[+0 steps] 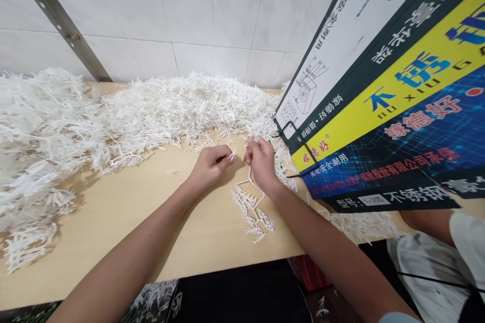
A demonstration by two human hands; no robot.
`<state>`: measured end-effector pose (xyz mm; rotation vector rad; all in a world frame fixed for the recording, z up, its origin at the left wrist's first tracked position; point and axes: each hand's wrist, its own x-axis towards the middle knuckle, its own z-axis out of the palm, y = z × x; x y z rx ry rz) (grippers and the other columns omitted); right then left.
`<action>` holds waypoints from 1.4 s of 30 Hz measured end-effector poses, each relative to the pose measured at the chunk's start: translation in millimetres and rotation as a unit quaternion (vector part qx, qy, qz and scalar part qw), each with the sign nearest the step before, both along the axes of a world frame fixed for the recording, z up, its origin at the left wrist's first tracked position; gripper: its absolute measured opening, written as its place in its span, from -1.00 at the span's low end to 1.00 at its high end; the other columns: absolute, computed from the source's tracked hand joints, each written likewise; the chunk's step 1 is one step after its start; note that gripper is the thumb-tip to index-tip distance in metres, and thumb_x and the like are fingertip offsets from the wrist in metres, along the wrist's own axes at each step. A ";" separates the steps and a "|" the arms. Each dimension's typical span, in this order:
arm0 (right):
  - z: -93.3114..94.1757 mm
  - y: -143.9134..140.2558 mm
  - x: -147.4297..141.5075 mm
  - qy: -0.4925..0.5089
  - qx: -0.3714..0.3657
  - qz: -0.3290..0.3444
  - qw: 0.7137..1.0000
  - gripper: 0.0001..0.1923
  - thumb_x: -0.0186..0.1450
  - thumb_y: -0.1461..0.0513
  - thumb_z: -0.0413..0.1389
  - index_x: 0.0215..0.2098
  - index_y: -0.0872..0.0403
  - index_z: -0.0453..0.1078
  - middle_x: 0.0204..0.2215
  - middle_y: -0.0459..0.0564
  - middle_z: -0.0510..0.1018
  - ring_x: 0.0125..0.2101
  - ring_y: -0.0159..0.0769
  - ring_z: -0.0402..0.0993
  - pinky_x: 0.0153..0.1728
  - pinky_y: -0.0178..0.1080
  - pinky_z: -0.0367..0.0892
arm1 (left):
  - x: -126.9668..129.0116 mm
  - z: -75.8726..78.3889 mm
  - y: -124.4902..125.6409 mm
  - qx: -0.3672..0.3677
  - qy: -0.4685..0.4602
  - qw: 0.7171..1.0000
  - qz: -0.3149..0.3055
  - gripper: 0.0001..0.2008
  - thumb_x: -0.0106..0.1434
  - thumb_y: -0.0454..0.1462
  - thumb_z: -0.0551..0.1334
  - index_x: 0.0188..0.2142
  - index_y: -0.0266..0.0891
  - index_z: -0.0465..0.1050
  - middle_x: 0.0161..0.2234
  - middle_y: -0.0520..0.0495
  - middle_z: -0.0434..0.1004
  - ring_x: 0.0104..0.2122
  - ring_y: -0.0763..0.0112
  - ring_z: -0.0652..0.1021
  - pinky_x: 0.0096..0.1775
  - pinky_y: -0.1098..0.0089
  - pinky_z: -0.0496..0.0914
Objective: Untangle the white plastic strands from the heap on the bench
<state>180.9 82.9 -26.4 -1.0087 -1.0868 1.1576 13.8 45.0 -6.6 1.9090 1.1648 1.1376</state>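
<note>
Just above the middle of the table, my left hand (pixel 212 165) is closed in a pinch, with the tip of a small white sprig piece (pixel 232 155) showing between thumb and forefinger. Close by on the right, my right hand (pixel 261 162) has its fingers curled around white sprigs, whose tips poke out above them. A branched white plastic sprig (pixel 248 204) trails from under that hand onto the tabletop, its thin stem bent and its ends finely forked. The two hands are a short gap apart. My right fingers partly hide what they grip.
A long heap of white sprigs (pixel 189 106) runs along the tiled wall (pixel 212 10) and down the left side. A large printed carton (pixel 379 106) leans on the right, a black wire frame (pixel 314 159) at its corner. Another person's arm (pixel 426 224) is at lower right.
</note>
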 end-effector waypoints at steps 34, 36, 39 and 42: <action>64.8 -57.1 18.5 0.022 0.124 0.024 0.992 -0.69 0.35 -0.10 0.24 -0.20 -0.07 0.60 -0.27 -0.01 0.61 -0.24 -0.19 0.58 -0.38 -0.21 0.48 | 40.3 19.0 -33.9 -0.196 -0.164 0.949 -0.183 -0.56 0.20 -0.19 0.43 0.05 -0.21 0.48 -0.25 -0.07 0.60 -0.39 0.42 0.47 -0.27 0.35 0.39; 75.8 -65.1 20.2 0.034 0.164 0.002 0.986 -0.71 0.36 -0.08 0.24 -0.22 -0.06 0.57 -0.38 -0.04 0.57 -0.28 -0.19 0.58 -0.31 -0.17 0.50 | 40.1 30.8 -43.9 -0.160 -0.094 0.966 -0.180 -0.80 0.21 -0.24 0.37 -0.17 -0.22 0.57 -0.31 -0.07 0.60 -0.32 0.34 0.51 -0.17 0.29 0.41; 96.7 -82.4 23.6 0.053 0.149 -0.003 0.987 -0.65 0.36 -0.13 0.20 -0.23 -0.05 0.49 -0.48 -0.08 0.49 -0.41 -0.24 0.54 -0.37 -0.18 0.48 | 42.8 44.3 -69.2 -0.068 -0.014 0.987 -0.143 -0.91 0.25 -0.31 0.27 -0.38 -0.19 0.54 -0.32 -0.07 0.59 -0.13 0.18 0.53 0.05 0.14 0.38; 117.2 -105.2 28.0 0.062 0.054 0.045 0.996 -0.57 0.40 -0.21 0.08 -0.21 -0.06 0.38 -0.52 -0.17 0.40 -0.65 -0.42 0.28 -0.58 -0.29 0.29 | 41.1 49.2 -99.8 -0.033 -0.031 0.990 -0.134 -0.83 0.30 -0.26 0.23 -0.44 -0.17 0.47 -0.14 -0.14 0.61 0.11 0.04 0.47 0.19 0.03 0.31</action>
